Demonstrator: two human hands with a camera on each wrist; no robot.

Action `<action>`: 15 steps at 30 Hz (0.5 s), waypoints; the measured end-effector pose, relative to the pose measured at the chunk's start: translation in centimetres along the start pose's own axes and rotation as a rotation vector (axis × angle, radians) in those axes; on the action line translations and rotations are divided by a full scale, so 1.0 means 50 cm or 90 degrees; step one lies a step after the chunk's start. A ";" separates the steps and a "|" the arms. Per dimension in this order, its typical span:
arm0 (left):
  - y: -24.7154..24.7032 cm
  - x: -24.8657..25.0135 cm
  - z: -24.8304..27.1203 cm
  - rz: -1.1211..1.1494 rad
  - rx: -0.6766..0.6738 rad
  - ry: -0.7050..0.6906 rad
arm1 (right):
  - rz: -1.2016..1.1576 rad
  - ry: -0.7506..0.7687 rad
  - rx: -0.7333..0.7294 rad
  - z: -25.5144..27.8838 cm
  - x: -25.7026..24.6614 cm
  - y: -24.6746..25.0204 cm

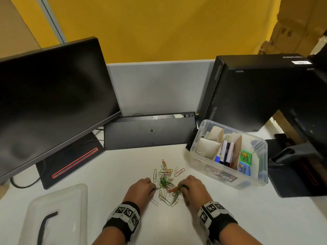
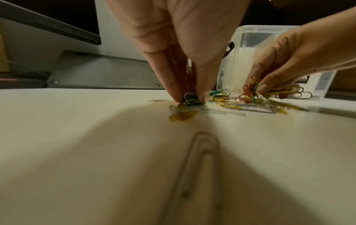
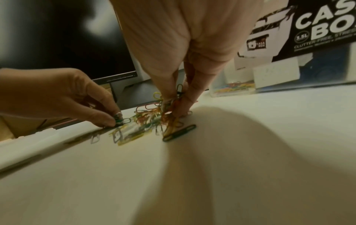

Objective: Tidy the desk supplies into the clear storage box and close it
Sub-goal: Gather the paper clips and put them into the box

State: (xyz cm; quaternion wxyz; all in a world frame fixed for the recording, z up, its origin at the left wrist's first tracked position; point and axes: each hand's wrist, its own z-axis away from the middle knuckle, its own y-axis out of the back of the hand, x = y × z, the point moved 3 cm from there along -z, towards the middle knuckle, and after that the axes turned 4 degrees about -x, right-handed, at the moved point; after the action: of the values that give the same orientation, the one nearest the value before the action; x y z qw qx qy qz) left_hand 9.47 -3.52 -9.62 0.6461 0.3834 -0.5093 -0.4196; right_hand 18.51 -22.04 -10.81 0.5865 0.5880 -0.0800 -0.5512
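Step in hand, as I read it: gathering the scattered coloured wire paper clips off the white desk. Best approach: rake them into one heap first, then pinch low so tangled strands come up together; check for strays near the wrists. The clear plastic storage box stands open just right of the pile, partly filled. Its translucent lid lies well apart, front left.

Left hand: fingertips closed, pinching a small green bunch on the desk. Right hand: fingers clamped around a bigger mixed bundle.
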 end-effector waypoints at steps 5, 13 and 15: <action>0.013 -0.020 0.023 0.108 0.029 0.045 | -0.031 0.021 0.037 0.014 -0.026 0.047; 0.068 -0.049 0.045 0.264 0.143 0.134 | -0.159 0.104 0.192 0.065 -0.115 0.234; 0.081 -0.048 0.047 0.281 0.155 0.133 | -0.154 0.108 0.260 0.066 -0.118 0.291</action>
State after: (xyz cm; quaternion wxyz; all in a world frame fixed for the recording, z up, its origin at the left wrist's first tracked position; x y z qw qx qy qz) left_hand 7.46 -0.02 -6.24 0.7204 0.3792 -0.5577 -0.1621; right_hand 21.84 -24.00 4.76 0.3897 0.7439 -0.0692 -0.5386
